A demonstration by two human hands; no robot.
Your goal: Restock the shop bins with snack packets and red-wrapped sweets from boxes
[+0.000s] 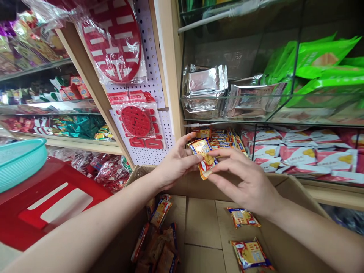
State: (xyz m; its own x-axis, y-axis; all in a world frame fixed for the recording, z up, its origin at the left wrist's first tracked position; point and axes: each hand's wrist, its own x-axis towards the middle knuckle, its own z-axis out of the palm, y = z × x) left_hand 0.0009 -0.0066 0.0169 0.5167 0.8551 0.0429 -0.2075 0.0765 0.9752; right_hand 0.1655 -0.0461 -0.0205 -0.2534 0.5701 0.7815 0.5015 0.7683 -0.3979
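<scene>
Between my two hands, above a cardboard box, is a small orange-and-yellow snack packet [207, 165] with blue edges. My left hand [178, 165] grips it from the left, the thumb across its front. From the right, my right hand [241, 176] pinches the packet's side with thumb and fingers. Just behind the hands, a lower shelf compartment holds a pile of matching packets [224, 138]. Inside the cardboard box [201, 223] lie more such packets: a heap [159, 242] on the left and single packets [251, 254] on the right.
Silver packets [204, 81] and green bags [324, 60] fill the glass-fronted shelf above. Pink-and-white packets [321, 155] stand lower right. At left are a red plastic stool [57, 197] and a turquoise basket [22, 159]. Red paper decorations [136, 121] hang from a pegboard.
</scene>
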